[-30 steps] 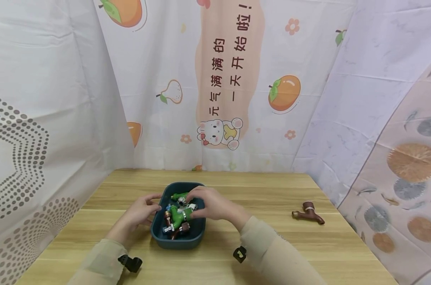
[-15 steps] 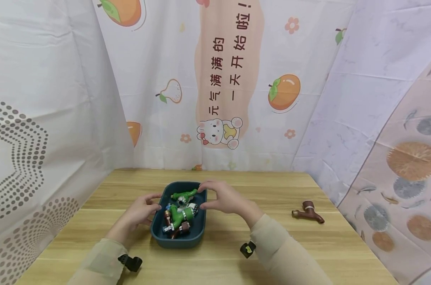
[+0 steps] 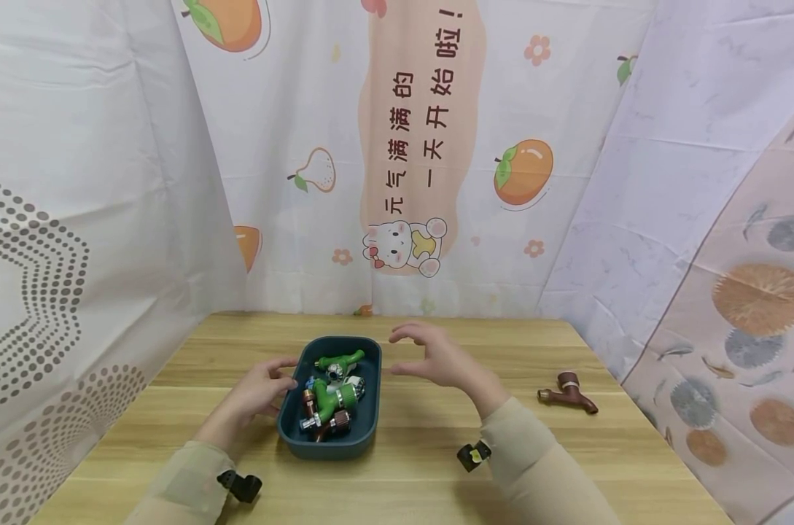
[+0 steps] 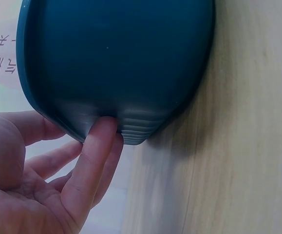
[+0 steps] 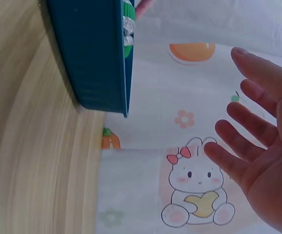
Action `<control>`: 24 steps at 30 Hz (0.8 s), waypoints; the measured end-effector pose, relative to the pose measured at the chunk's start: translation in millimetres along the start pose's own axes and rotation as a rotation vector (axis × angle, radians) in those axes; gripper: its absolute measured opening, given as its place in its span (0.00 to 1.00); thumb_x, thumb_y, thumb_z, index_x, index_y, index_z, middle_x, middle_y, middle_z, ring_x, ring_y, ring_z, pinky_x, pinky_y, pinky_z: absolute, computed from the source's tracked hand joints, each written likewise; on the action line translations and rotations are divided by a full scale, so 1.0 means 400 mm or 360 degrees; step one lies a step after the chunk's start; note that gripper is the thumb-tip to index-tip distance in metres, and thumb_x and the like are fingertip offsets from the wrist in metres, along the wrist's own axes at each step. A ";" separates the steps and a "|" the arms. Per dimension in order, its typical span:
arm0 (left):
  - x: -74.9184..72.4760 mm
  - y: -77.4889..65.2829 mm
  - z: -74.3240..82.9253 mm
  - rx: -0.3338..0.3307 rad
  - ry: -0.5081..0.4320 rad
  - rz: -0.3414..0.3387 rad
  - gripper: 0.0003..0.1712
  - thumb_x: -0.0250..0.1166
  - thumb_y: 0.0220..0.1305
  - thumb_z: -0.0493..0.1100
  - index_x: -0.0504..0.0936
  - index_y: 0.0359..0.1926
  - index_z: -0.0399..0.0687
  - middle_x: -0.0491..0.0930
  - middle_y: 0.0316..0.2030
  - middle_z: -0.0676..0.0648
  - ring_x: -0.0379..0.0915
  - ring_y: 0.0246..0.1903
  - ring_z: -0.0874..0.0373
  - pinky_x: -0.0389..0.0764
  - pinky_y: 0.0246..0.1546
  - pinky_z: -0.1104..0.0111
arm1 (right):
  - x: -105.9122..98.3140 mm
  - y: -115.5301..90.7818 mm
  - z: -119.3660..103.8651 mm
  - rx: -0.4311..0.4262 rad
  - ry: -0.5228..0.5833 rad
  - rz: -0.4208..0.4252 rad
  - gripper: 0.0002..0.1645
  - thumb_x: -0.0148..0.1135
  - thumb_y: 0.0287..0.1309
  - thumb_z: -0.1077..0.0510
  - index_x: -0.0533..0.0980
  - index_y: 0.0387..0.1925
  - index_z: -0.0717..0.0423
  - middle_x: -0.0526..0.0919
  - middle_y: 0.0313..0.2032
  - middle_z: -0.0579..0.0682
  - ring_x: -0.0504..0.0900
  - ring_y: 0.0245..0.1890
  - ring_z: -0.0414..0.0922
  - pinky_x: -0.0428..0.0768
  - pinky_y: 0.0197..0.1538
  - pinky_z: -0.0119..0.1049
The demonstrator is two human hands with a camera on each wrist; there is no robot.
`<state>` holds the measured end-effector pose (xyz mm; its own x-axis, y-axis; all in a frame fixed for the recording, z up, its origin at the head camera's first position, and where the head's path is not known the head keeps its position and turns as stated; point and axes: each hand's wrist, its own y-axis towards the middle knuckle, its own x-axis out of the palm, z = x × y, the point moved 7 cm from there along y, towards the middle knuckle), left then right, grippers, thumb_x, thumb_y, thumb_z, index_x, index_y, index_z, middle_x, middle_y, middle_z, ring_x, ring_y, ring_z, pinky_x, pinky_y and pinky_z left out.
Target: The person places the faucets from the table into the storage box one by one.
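Observation:
A dark teal bin stands on the table, holding a larger green tap, a smaller green tap at its far end, and several brown and metal fittings. My left hand holds the bin's left side. In the left wrist view its fingers press the outer wall while the thumb bends at the rim. To the right of the bin, my right hand hovers apart from it, fingers spread from the thumb and nothing between them. The right wrist view shows that hand open beside the bin wall.
A brown tap lies on the right part of the wooden table. Printed curtains enclose the table at the back and on both sides. Each wrist wears a black camera; one camera sits under the left sleeve cuff.
My right hand has let go of the smaller green tap inside the bin and moved out to the right, past the rim. The left hand and the bin have stayed in place.

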<state>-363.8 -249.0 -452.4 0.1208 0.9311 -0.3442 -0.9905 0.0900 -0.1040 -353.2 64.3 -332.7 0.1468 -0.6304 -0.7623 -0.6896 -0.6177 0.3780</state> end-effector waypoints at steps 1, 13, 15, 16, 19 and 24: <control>0.000 0.000 0.000 0.0001 -0.0001 0.0000 0.31 0.60 0.70 0.36 0.68 0.73 0.43 0.77 0.50 0.36 0.79 0.41 0.47 0.86 0.29 0.54 | -0.005 -0.003 0.003 0.0005 -0.0002 0.0012 0.25 0.76 0.57 0.54 0.80 0.55 0.54 0.78 0.62 0.52 0.75 0.63 0.50 0.76 0.63 0.49; 0.001 0.004 -0.003 0.0002 -0.0003 0.0005 0.31 0.60 0.70 0.36 0.68 0.73 0.43 0.76 0.50 0.35 0.80 0.41 0.47 0.86 0.30 0.54 | -0.066 -0.037 0.047 0.0079 -0.0018 0.0118 0.26 0.77 0.56 0.54 0.80 0.56 0.52 0.79 0.61 0.49 0.75 0.63 0.49 0.77 0.61 0.48; 0.001 0.004 -0.003 0.0002 -0.0001 0.0006 0.31 0.60 0.70 0.36 0.68 0.73 0.43 0.76 0.50 0.35 0.79 0.41 0.46 0.86 0.30 0.53 | -0.076 -0.041 0.053 0.0096 -0.0014 0.0132 0.26 0.77 0.56 0.54 0.80 0.56 0.52 0.79 0.61 0.48 0.75 0.63 0.49 0.77 0.61 0.49; 0.001 0.004 -0.003 0.0003 0.0002 0.0007 0.31 0.60 0.70 0.36 0.68 0.73 0.43 0.76 0.50 0.35 0.79 0.41 0.47 0.86 0.30 0.53 | -0.081 -0.044 0.057 0.0103 -0.0005 0.0139 0.26 0.77 0.56 0.54 0.80 0.56 0.52 0.79 0.61 0.48 0.75 0.63 0.49 0.77 0.61 0.49; 0.000 0.004 -0.003 0.0003 0.0007 0.0010 0.31 0.60 0.70 0.36 0.68 0.73 0.43 0.77 0.50 0.36 0.80 0.41 0.47 0.86 0.30 0.53 | -0.095 -0.051 0.066 0.0104 0.0015 0.0160 0.27 0.77 0.56 0.54 0.80 0.56 0.52 0.80 0.60 0.49 0.75 0.63 0.50 0.77 0.61 0.50; 0.000 0.004 -0.004 -0.0002 0.0005 0.0009 0.31 0.60 0.71 0.36 0.68 0.73 0.43 0.77 0.51 0.36 0.80 0.41 0.47 0.86 0.30 0.53 | -0.119 -0.065 0.080 0.0090 0.0031 0.0212 0.27 0.78 0.55 0.55 0.80 0.57 0.54 0.80 0.61 0.50 0.76 0.63 0.51 0.78 0.60 0.51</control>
<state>-365.2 -249.3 -454.2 0.1152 0.9306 -0.3475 -0.9911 0.0842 -0.1033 -365.2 125.3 -323.1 0.0648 -0.7145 -0.6967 -0.7425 -0.5009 0.4447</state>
